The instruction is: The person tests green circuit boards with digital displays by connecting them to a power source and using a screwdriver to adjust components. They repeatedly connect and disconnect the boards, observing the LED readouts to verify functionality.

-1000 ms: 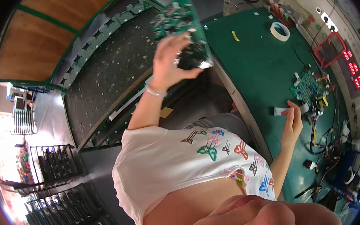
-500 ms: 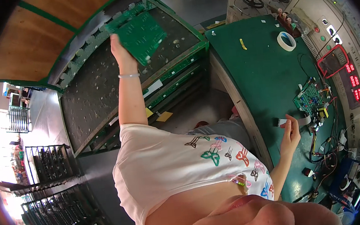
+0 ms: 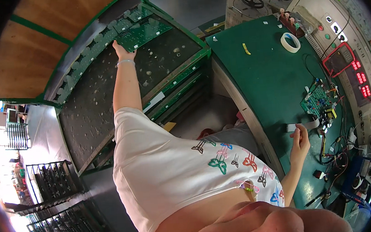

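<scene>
Far out at the upper left, my left hand [image 3: 125,53] grips the near left edge of a green circuit board [image 3: 148,35], low over the dark rack shelf. Whether that board rests on the shelf or on other boards, I cannot tell. On the green bench at the right, my right hand [image 3: 300,142] is closed with its fingertips on a flat grey ribbon cable [image 3: 311,125]. The cable's white connector end [image 3: 290,127] sticks out to the left of the fingers, and its other end runs to a populated circuit board [image 3: 316,100].
More green boards [image 3: 136,14] lie along the shelf's back edge. The bench [image 3: 256,73] carries a tape roll [image 3: 290,42], a red-framed meter [image 3: 339,59], tangled wires and a blue instrument [image 3: 364,182]. Black racks [image 3: 53,181] full of boards stand at the lower left.
My left hand has reached farther out and lowered the green board from a tilted position to nearly flat at the back of the shelf. My right hand has stayed at the cable.
</scene>
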### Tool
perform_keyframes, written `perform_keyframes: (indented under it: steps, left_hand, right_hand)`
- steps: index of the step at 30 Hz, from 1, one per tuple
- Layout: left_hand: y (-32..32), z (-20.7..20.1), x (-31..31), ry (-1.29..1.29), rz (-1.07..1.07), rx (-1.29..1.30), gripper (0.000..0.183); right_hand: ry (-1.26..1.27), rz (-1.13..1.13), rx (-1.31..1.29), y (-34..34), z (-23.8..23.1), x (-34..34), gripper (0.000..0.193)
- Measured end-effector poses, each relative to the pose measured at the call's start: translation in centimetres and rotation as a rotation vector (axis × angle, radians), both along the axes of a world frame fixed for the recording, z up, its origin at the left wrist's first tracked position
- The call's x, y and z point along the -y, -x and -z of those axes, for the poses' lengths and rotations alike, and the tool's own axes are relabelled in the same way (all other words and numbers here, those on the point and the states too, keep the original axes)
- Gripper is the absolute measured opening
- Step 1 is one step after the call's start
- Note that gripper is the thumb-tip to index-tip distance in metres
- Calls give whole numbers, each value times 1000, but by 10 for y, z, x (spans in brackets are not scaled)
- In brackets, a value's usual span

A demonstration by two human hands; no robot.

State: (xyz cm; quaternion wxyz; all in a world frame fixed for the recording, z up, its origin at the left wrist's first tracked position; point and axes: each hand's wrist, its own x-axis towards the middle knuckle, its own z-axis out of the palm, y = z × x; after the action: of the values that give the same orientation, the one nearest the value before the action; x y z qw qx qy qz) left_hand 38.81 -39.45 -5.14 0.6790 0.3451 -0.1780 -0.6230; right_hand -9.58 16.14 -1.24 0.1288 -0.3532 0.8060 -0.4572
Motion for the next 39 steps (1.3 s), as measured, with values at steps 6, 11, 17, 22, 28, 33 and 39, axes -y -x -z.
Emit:
perform_keyframes:
  steps: [6, 11, 17, 22, 28, 33, 39]
  left_hand:
    - [-101, 12, 48, -202, -303, 1301, 67]
    - [-47, -33, -33, -59, -228, 1474, 80]
    - [-22, -21, -61, 207, 105, 1756, 127]
    - [-4, -22, -48, 143, 28, 1878, 120]
    - [3, -15, -32, 155, -73, 1873, 115]
    - [2, -7, -29, 164, -52, 1840, 117]
    - [13, 10, -38, 228, -138, 1701, 115]
  right_hand:
    - [-34, -52, 11, 3, 0, 6, 24]
    - [-31, -7, -26, 0, 1, 3, 24]
    - [-42, -41, -12, -3, 0, 7, 24]
    - [-37, -51, -15, -6, -6, 3, 25]
    - [-92, 39, 7, 3, 3, -24, 23]
    - [-64, 58, 27, 4, 1, -34, 24]
    - [-48, 57, 31, 8, 5, -42, 25]
